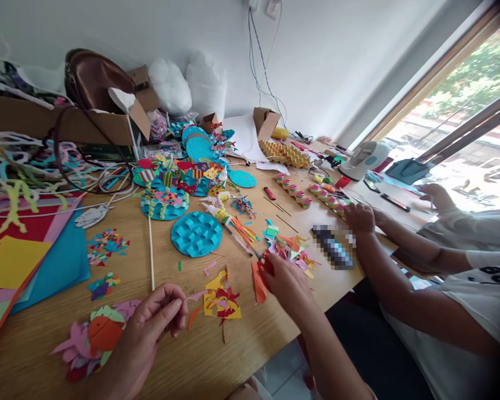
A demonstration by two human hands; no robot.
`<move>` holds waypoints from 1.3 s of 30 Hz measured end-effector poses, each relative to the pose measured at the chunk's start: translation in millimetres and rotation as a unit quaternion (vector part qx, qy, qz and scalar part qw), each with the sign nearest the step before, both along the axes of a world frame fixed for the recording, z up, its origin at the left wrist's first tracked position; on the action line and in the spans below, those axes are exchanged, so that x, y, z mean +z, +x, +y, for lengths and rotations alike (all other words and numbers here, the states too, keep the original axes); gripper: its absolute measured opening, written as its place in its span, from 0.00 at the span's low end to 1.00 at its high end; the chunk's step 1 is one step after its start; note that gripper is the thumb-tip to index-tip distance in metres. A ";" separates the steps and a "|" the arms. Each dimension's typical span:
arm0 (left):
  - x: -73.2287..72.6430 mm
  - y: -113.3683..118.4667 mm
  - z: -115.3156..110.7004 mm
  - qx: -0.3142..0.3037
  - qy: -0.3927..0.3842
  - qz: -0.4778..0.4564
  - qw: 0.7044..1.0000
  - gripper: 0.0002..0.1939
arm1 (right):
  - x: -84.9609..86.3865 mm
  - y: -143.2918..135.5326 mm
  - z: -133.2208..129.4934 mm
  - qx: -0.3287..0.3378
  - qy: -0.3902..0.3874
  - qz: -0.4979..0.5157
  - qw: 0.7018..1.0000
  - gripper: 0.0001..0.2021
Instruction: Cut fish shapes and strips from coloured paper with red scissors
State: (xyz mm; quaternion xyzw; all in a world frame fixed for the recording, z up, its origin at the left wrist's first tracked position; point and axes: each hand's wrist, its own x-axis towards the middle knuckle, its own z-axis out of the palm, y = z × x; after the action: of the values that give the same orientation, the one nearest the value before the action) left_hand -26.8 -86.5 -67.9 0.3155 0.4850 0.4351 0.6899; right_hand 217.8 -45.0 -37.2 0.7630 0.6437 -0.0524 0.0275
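My right hand point(285, 280) is closed around the red handles of a pair of scissors point(267, 270), their metal tip pointing away to the left. Under and beside it lies an orange paper strip point(259, 282). My left hand point(160, 314) is curled, thumb against the fingers; anything inside is hidden. Between both hands sits a pile of yellow and red paper scraps point(222, 300). Beside my left wrist is a heap of paper fish shapes point(102, 331). Beyond the hands lies a blue disc with woven paper loops point(196, 234), near a white stick point(150, 253).
Coloured paper sheets point(54, 266) cover the left side. Decorated blue discs point(164, 204) and a glue bottle point(216, 213) stand farther back. Paper scraps point(289, 250) lie right of centre. Another person's hands point(360, 216) rest at the right edge, near a white fan-like device point(364, 160).
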 end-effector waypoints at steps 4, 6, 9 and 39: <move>-1.0 1.3 -1.4 -0.018 0.005 0.001 1.000 0.06 | -23.2 -8.5 -24.0 0.007 0.012 -0.005 1.000 0.06; -1.4 1.6 -1.4 -0.023 0.009 0.003 1.000 0.06 | -30.9 -11.9 -26.3 -0.001 0.021 -0.007 1.000 0.05; -1.3 1.8 -1.4 -0.029 0.013 0.010 0.999 0.07 | -34.9 -14.8 -24.9 -0.010 0.026 -0.005 1.000 0.06; -7.4 3.1 5.1 0.049 0.041 0.080 0.995 0.11 | -23.5 -100.2 -36.0 -0.014 -0.110 0.762 0.638 0.14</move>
State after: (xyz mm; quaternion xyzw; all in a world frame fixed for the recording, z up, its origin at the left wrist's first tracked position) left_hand -23.7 -81.4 -75.3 0.3528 0.5353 0.4613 0.6134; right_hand 117.6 -81.0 -60.6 0.4531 0.4148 -0.6861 -0.3897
